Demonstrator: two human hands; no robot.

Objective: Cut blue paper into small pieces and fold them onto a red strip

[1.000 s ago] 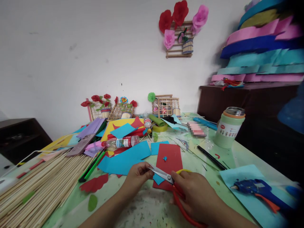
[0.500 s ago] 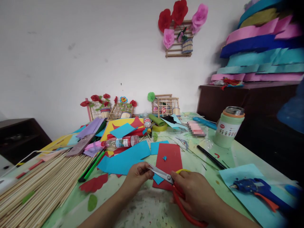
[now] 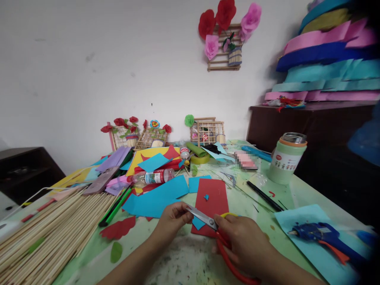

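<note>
My right hand (image 3: 245, 241) is closed round the handles of a pair of scissors (image 3: 204, 217) with red and yellow grips, blades pointing left. My left hand (image 3: 175, 217) is pinched at the blade tips; whatever its fingertips hold is too small or hidden to name. Under the blades lies a red paper sheet (image 3: 212, 198) with a tiny blue paper scrap (image 3: 206, 196) on it. A blue paper piece (image 3: 198, 223) shows just below the scissors. Larger blue paper (image 3: 160, 198) lies left of the red sheet, behind my left hand.
Wooden sticks (image 3: 53, 233) are spread at the left beside a green marker (image 3: 118, 206). A plastic bottle (image 3: 152, 177) lies among coloured papers. At the right are a black pen (image 3: 264, 196), a green jar (image 3: 286, 160) and a blue glue gun (image 3: 323, 235) on light-blue paper.
Both hands and the scissors hold almost the same place at the middle of the table. The whole view has shifted very slightly; nothing has been picked up or put down.
</note>
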